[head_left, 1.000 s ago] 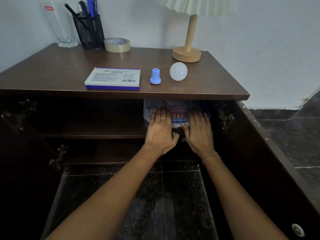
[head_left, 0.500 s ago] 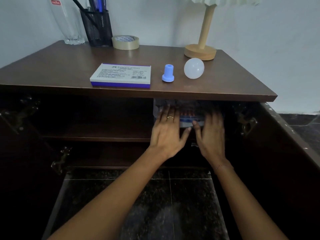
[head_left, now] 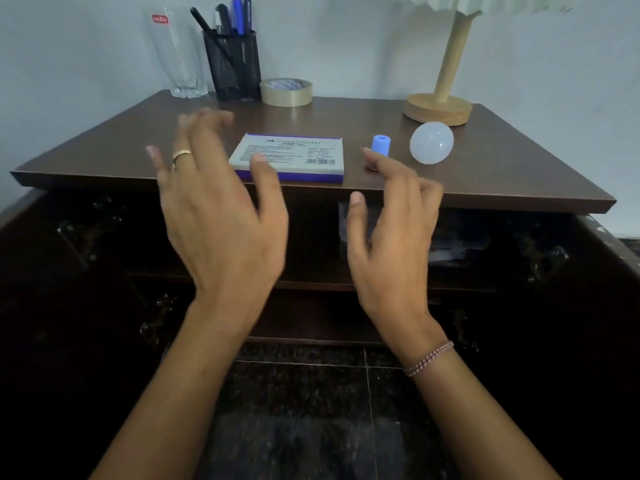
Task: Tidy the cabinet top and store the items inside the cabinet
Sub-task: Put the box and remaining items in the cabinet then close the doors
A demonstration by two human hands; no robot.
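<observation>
Both my hands hover in front of the open cabinet, holding nothing. My left hand (head_left: 221,216) is raised with fingers spread, just left of a flat blue-edged box (head_left: 294,155) lying on the dark wooden cabinet top (head_left: 485,181). My right hand (head_left: 391,237) has loosely bent fingers, its tips near a small blue cap (head_left: 381,145). A white bulb (head_left: 432,142) lies to the right of the cap. Inside, on the upper shelf, a clear plastic container (head_left: 453,244) sits dimly behind my right hand.
At the back of the top stand a tall glass (head_left: 176,53), a black mesh pen holder (head_left: 233,64), a tape roll (head_left: 286,91) and a wooden lamp (head_left: 441,98). Both cabinet doors are swung open; the right door (head_left: 609,271) juts out. The floor is dark tile.
Both hands have let go of the clear container on the shelf and drawn back out and up to the level of the cabinet top. The view has shifted closer.
</observation>
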